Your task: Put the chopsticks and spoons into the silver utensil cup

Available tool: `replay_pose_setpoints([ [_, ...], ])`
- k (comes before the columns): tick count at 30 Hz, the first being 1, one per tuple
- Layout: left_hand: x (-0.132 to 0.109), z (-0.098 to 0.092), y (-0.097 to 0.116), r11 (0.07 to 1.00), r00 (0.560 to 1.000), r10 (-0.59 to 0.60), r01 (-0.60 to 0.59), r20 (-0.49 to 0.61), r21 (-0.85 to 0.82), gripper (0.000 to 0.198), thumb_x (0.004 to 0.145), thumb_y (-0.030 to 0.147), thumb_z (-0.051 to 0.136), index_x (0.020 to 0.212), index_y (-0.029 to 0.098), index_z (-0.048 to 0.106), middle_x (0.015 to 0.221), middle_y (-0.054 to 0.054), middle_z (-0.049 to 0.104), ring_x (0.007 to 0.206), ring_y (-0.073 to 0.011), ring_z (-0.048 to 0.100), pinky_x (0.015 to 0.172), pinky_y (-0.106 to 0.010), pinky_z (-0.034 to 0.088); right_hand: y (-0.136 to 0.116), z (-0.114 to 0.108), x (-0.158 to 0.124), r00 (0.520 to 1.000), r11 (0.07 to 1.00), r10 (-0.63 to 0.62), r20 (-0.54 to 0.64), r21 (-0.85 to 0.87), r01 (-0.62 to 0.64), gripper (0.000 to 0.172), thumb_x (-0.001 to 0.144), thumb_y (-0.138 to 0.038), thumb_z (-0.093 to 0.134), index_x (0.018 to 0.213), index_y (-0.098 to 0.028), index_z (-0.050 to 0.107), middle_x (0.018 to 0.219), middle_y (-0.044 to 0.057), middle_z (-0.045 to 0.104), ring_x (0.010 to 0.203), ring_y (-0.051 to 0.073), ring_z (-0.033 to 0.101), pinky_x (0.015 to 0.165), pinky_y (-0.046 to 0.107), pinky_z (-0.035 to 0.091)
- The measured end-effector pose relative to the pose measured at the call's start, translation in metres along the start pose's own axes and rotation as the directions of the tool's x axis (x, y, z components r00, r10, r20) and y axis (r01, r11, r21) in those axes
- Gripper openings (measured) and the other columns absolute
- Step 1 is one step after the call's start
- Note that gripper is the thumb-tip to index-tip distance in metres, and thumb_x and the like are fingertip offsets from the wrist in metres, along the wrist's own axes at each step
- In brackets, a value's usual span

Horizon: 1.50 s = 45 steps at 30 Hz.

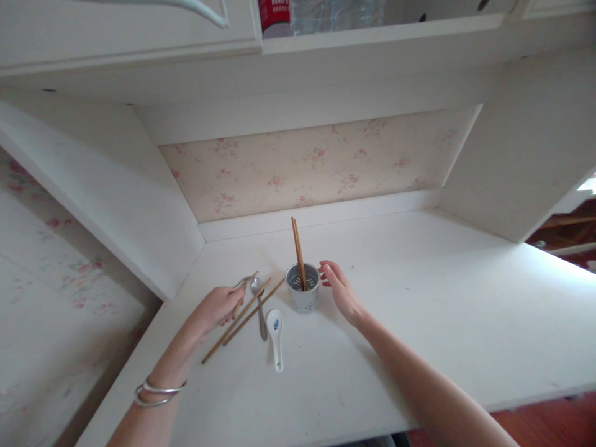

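Observation:
My left hand (223, 305) is closed around what looks like a metal fork (243, 281), its end poking out past the fingers. A chopstick lies partly hidden at those fingertips. Right beside this hand, two wooden chopsticks (254, 310) lie slanted on the counter, with a metal spoon (262, 320) among them. Nearer to me rests a white ceramic spoon (275, 338) with a blue mark. A grey perforated utensil holder (303, 304) stands upright with a pair of chopsticks (298, 251) leaning in it. Just off its right side, my right hand (339, 288) is open, fingers slightly bent, holding nothing.
The white counter (442, 323) runs beneath everything, bounded by a left side panel (116, 186), a right panel (526, 155) and a floral back wall (302, 167). Overhead, a cabinet shelf (372, 40) holds clear plastic-wrapped items and a red package (274, 13).

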<state>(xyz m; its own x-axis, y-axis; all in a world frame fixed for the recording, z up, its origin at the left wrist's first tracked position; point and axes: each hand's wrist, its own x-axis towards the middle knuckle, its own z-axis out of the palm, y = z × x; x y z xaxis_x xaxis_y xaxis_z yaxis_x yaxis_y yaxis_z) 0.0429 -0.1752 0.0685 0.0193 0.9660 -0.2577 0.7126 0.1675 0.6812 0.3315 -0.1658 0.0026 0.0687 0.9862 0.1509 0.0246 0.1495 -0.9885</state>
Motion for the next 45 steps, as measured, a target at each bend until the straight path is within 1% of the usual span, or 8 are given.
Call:
replay_pose_setpoints([
  [5,-0.013,-0.009,0.020,0.992,0.999,0.024,-0.020,0.036,-0.123,0.034,0.075,0.049,0.050,0.065,0.017,0.056,0.049,0.005,0.043,0.044,-0.0107,0.039,0.044,-0.022,0.029,0.002,0.001,-0.001,1.000,1.000,-0.002,0.008,-0.022,0.002,0.042,0.089,-0.057,0.038,0.110,-0.025,0.054,0.104,0.004,0.057,0.099,0.021,0.053,0.087,0.037,0.042],
  [10,-0.016,-0.007,0.047,0.939,0.959,0.271,-0.282,-0.079,-0.195,0.038,0.079,0.051,0.052,0.073,0.015,0.063,0.062,0.002,0.054,0.058,-0.0111,0.049,0.055,-0.022,0.038,0.003,0.003,-0.002,1.000,1.000,-0.004,-0.002,-0.006,0.004,0.045,0.089,-0.058,0.036,0.111,-0.024,0.055,0.108,0.005,0.058,0.097,0.021,0.053,0.090,0.037,0.041],
  [15,-0.006,0.009,0.081,0.760,0.911,0.353,-0.413,-0.214,-0.501,0.039,0.078,0.045,0.061,0.102,0.015,0.061,0.084,-0.003,0.060,0.067,-0.0112,0.058,0.067,-0.027,0.050,0.001,0.003,-0.003,0.999,1.000,-0.031,-0.009,-0.006,0.031,0.045,0.090,-0.057,0.031,0.109,-0.025,0.055,0.104,0.005,0.058,0.095,0.021,0.053,0.090,0.037,0.041],
  [19,0.006,0.022,0.101,0.574,0.885,0.392,-0.449,-0.251,-0.685,0.042,0.074,0.033,0.068,0.110,0.018,0.054,0.098,-0.004,0.056,0.076,-0.0130,0.062,0.076,-0.036,0.055,-0.001,0.003,-0.004,0.999,0.999,-0.044,-0.003,0.017,0.044,0.045,0.091,-0.057,0.031,0.110,-0.025,0.054,0.104,0.005,0.057,0.096,0.020,0.052,0.090,0.037,0.040],
  [22,0.013,0.030,0.110,0.499,0.871,0.419,-0.458,-0.258,-0.736,0.042,0.075,0.029,0.066,0.114,0.021,0.052,0.098,-0.002,0.053,0.081,-0.0141,0.063,0.081,-0.040,0.055,0.000,0.003,-0.004,0.999,0.999,-0.047,0.010,0.027,0.047,0.045,0.091,-0.057,0.031,0.112,-0.024,0.054,0.105,0.005,0.057,0.097,0.020,0.052,0.091,0.037,0.039],
  [29,0.025,0.040,0.116,0.522,0.889,0.324,-0.454,-0.324,-0.722,0.033,0.077,0.042,0.063,0.097,0.016,0.055,0.086,-0.002,0.058,0.074,-0.0136,0.064,0.079,-0.040,0.055,0.003,0.003,-0.002,0.999,0.999,-0.039,0.026,0.036,0.038,0.046,0.092,-0.056,0.030,0.119,-0.025,0.052,0.108,0.005,0.056,0.097,0.019,0.052,0.092,0.036,0.039],
  [34,0.036,0.048,0.112,0.518,0.886,0.296,-0.462,-0.356,-0.720,0.038,0.070,0.043,0.070,0.092,0.012,0.066,0.097,-0.007,0.065,0.080,-0.0134,0.061,0.083,-0.035,0.052,0.002,0.003,-0.003,0.999,0.999,-0.037,0.027,0.030,0.036,0.048,0.091,-0.057,0.031,0.118,-0.025,0.053,0.108,0.005,0.057,0.097,0.019,0.053,0.091,0.036,0.039],
  [45,0.049,0.067,0.096,0.717,0.872,0.344,-0.483,-0.348,-0.503,0.044,0.071,0.047,0.064,0.100,0.014,0.066,0.085,-0.006,0.069,0.081,-0.0162,0.062,0.079,-0.028,0.048,0.004,0.004,-0.003,0.999,0.999,-0.015,0.036,0.047,0.013,0.049,0.090,-0.059,0.032,0.117,-0.025,0.054,0.110,0.006,0.057,0.096,0.019,0.054,0.089,0.036,0.041],
])
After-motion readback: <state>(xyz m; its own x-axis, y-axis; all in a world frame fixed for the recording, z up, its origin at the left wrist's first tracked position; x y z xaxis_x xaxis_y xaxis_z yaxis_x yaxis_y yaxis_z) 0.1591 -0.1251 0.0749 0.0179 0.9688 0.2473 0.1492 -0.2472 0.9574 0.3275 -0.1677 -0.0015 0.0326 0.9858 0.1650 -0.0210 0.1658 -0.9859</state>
